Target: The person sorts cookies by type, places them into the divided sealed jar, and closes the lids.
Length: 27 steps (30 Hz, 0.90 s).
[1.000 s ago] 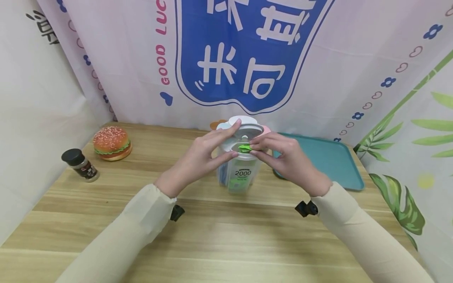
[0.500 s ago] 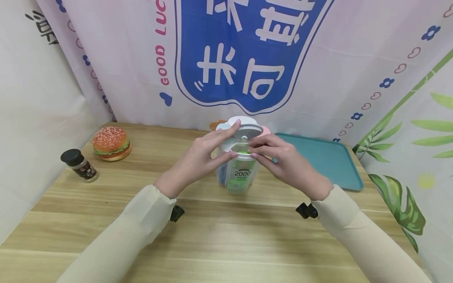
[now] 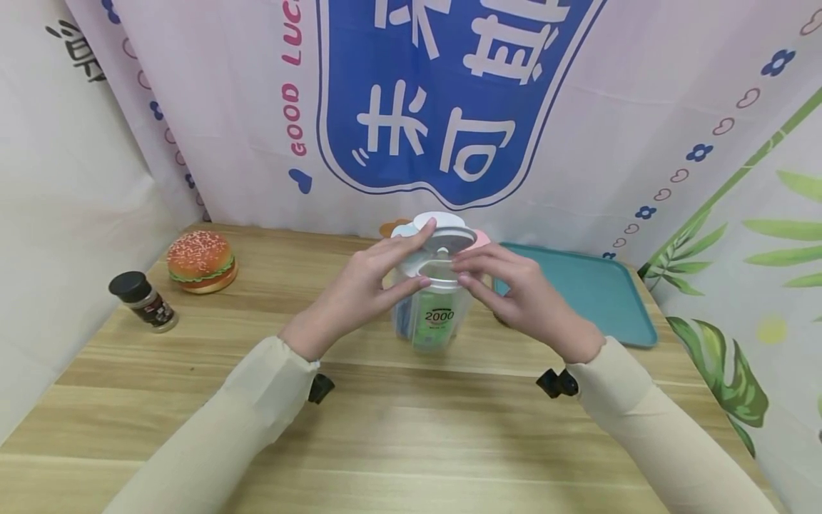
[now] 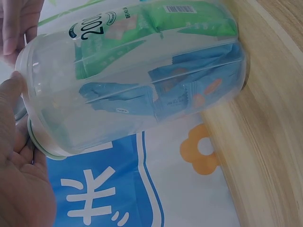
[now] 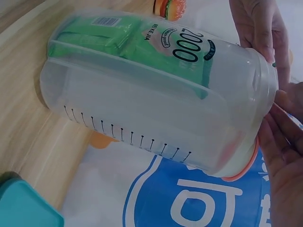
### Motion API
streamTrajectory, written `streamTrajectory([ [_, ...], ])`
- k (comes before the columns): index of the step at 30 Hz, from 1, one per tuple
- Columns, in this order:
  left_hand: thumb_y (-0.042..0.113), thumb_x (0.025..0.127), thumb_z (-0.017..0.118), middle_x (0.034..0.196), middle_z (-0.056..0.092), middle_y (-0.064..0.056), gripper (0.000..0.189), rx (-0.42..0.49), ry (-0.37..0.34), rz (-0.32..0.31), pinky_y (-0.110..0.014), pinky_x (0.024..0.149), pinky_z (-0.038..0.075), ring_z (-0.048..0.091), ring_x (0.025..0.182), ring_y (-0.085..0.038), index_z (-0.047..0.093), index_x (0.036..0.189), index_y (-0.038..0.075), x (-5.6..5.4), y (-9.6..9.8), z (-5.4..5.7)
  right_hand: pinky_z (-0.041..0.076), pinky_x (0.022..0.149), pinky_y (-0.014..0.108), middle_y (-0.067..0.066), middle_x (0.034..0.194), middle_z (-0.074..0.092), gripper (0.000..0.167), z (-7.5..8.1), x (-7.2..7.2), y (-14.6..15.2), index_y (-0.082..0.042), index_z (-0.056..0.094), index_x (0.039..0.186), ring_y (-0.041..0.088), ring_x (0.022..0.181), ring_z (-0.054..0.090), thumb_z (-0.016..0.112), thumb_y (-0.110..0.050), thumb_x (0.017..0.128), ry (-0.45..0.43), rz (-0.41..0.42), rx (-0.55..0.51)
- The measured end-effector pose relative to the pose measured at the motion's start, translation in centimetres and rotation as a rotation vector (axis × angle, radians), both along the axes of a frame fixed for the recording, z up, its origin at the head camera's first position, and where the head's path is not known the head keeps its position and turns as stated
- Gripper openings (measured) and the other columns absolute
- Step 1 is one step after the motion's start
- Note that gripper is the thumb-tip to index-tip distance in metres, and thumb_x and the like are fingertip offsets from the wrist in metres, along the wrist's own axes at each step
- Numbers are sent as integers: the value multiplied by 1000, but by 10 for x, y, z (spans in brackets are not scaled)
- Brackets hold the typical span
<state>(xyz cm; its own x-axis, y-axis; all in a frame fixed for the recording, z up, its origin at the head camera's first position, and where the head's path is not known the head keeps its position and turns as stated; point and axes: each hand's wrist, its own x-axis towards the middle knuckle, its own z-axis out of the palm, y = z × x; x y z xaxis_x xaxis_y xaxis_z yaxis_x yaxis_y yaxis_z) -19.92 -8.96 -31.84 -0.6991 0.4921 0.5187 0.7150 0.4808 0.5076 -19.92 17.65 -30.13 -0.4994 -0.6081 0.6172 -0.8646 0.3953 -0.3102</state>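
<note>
A clear compartmented storage canister [image 3: 417,341] stands upright at the table's back, its grey-white lid flap [image 3: 452,239] raised. My left hand [image 3: 356,296] holds its top, thumb at the rim and a finger against the flap. My right hand [image 3: 520,282] is at the opening's right side, fingers slightly bent, with nothing visible between them. Green packets [image 5: 94,35] lie behind the 2000 print in the front compartment. Blue packets [image 4: 203,78] fill part of the compartment beside it, in the left wrist view. The graduated compartment [image 5: 137,109] shows no packets in the right wrist view.
To the canister's right lies a teal tray [image 3: 591,293], partly behind the right hand. A toy hamburger [image 3: 202,260] and a black-capped spice jar [image 3: 144,301] stand on the left of the wooden table [image 3: 411,442]. A printed cloth [image 3: 578,157] hangs behind.
The green packet pinched by my right hand has gone down through the opening into the front compartment. The right fingers have loosened at the rim. My left hand has stayed put.
</note>
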Motion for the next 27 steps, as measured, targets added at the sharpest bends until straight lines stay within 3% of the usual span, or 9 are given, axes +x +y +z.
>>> streamTrajectory([
  [5, 26, 99, 75, 160, 53, -7, 77, -3, -20, 8, -47, 120, 48, 54, 147, -28, 35, 165, 25, 1, 0, 2, 58, 87, 14, 18, 105, 75, 12, 2, -7, 2, 6, 71, 106, 12, 96, 67, 69, 7, 95, -41, -42, -242],
  [10, 24, 98, 76, 159, 55, -8, 77, 10, -18, -3, -46, 120, 48, 55, 146, -28, 36, 164, 23, 1, 0, 2, 60, 89, 15, 24, 114, 69, 20, 10, -14, 4, 12, 64, 116, 12, 103, 67, 62, -3, 104, -239, -106, -390],
  [16, 22, 97, 76, 159, 55, -10, 76, 31, -3, -22, -46, 121, 48, 55, 145, -29, 38, 163, 21, -1, 2, -1, 61, 81, 16, 19, 117, 75, 26, 15, -22, 3, 1, 70, 128, 8, 92, 71, 58, -12, 108, -469, -128, -268],
  [21, 22, 97, 77, 156, 57, -11, 74, 63, -3, -23, -46, 119, 50, 59, 142, -29, 41, 162, 21, -2, 4, -2, 58, 68, 18, 19, 102, 78, 25, 14, -26, 0, -1, 77, 116, 8, 76, 68, 62, -18, 107, -502, -163, -264],
  [27, 26, 103, 69, 142, 69, -12, 61, 81, -12, 41, -47, 112, 56, 69, 127, -29, 47, 159, 20, -2, 8, 7, 55, 64, 18, 13, 97, 79, 21, 14, -27, -1, -1, 79, 110, 9, 71, 64, 66, -17, 105, -526, -158, -291],
])
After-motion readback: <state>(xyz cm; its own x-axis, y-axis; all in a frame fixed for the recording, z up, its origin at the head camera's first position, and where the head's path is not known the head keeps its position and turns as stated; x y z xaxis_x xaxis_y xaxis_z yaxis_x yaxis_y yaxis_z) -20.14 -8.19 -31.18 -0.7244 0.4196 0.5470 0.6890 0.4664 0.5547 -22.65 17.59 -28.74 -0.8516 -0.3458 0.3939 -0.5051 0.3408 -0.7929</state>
